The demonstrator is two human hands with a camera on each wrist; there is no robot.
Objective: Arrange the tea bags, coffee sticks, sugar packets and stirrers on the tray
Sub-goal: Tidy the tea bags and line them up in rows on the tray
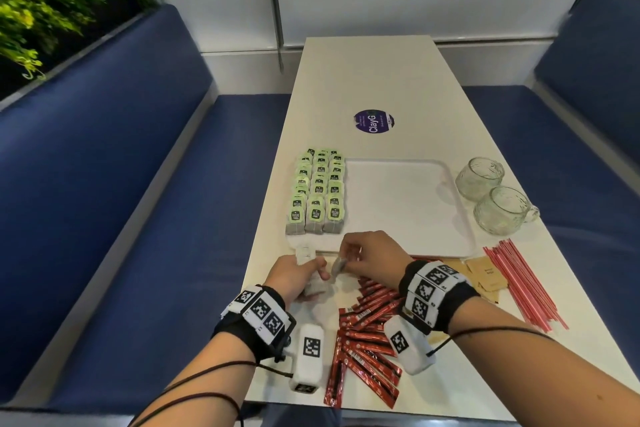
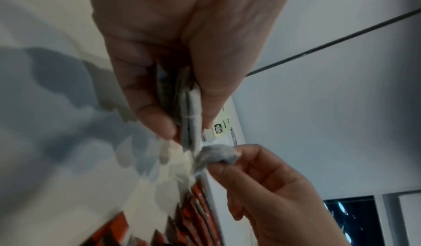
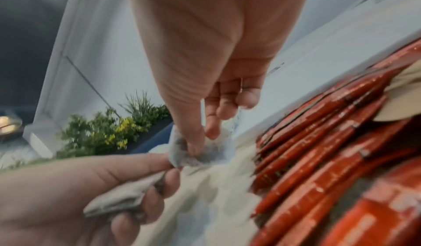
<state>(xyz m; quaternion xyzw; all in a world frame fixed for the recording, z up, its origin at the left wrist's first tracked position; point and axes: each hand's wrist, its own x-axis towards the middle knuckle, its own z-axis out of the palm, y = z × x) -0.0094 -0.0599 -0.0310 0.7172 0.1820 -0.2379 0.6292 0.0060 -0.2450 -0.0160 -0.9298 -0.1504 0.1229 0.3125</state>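
Observation:
A white tray [image 1: 412,208] lies mid-table, with rows of green-tagged tea bags [image 1: 318,191] standing along its left side. Just in front of the tray, my left hand [image 1: 306,272] grips a small stack of tea bags [image 1: 311,284], also seen in the left wrist view [image 2: 190,109]. My right hand [image 1: 343,262] pinches a single tea bag [image 1: 337,266] beside that stack [image 3: 200,153]. Red coffee sticks [image 1: 367,333] lie in a loose heap under my wrists. Brown sugar packets [image 1: 485,276] and red stirrers [image 1: 523,284] lie to the right.
Two glass cups [image 1: 479,177] [image 1: 502,211] stand right of the tray. A purple round sticker [image 1: 374,121] marks the far tabletop. Blue benches [image 1: 138,184] flank the narrow white table [image 1: 367,73], whose near edge is close under my forearms.

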